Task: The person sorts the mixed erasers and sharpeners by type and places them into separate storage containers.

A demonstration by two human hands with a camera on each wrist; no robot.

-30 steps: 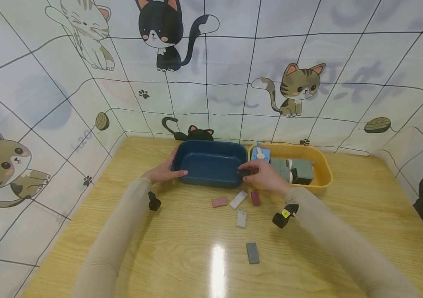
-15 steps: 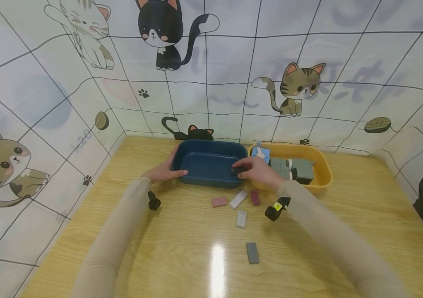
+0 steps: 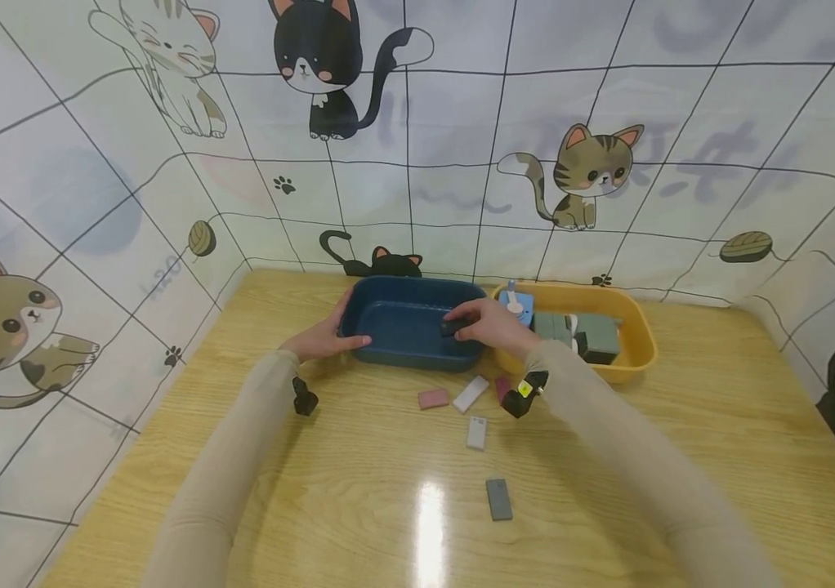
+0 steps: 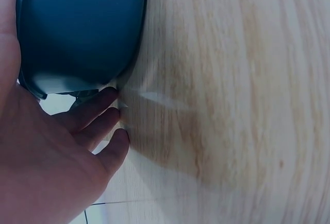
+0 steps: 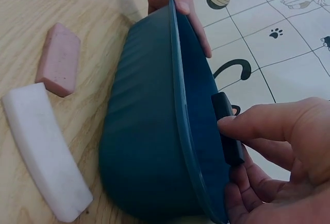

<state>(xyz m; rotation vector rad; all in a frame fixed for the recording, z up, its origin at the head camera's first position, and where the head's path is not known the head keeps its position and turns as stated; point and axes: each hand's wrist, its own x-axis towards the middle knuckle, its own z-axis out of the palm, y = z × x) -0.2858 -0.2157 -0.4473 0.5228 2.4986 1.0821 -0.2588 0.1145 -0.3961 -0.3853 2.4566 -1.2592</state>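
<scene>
The black block (image 5: 231,149) is pinched by the right hand (image 3: 494,322) over the right half of the tub (image 3: 403,358), whose left end is touched by the loosely spread left hand (image 3: 323,336). Placing seems under way; lowering, then release, is called for.

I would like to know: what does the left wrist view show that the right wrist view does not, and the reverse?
Only the left wrist view shows three bent fingers of the left hand near the bin.

Only the right wrist view shows the right hand pinching a black block, plus a pink block and a white block.

Both share the bin, part of the left hand and the table.
</scene>
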